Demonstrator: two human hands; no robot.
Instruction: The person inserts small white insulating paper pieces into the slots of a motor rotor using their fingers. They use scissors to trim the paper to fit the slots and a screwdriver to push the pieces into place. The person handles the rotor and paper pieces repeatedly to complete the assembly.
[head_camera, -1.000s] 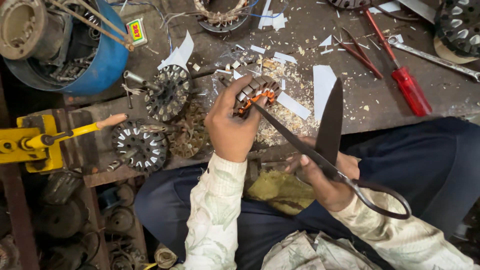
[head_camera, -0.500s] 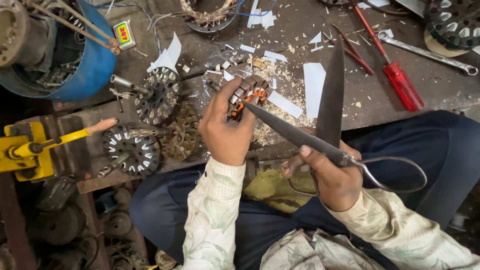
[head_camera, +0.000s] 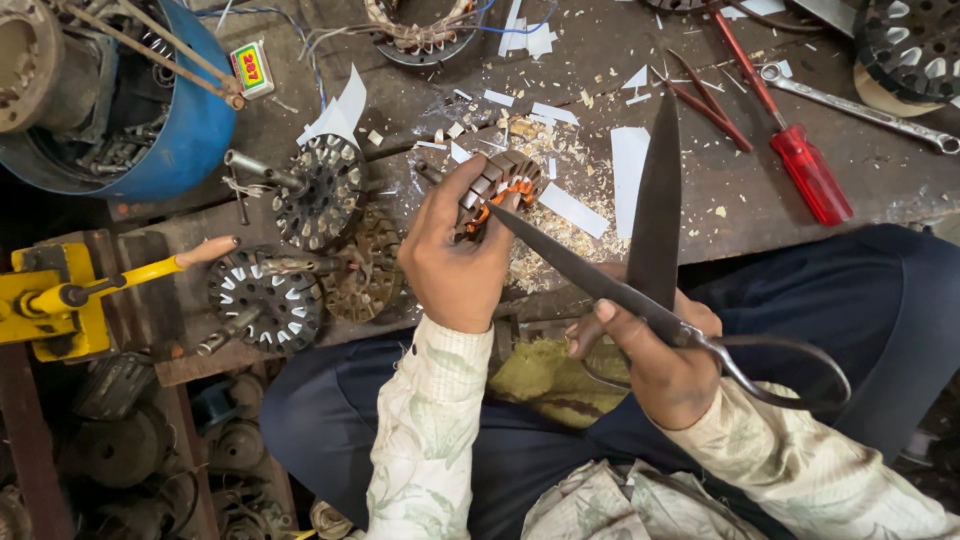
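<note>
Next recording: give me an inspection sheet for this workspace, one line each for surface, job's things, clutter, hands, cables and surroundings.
Surface: dark worn wooden bench, strewn with white paper strips and shavings.
Job's things: small slotted metal stator with orange copper winding; large dark steel scissors, blades open, one tip at the winding.
Clutter: red-handled screwdriver, silver wrench, red pliers, round slotted rotor cores.
Hands: left hand grips the stator; right hand holds the scissors at the pivot.
Cables: blue wire near a wound coil at the top edge.
Surroundings: blue drum of metal parts, yellow tool, dark motor parts on the floor.
</note>
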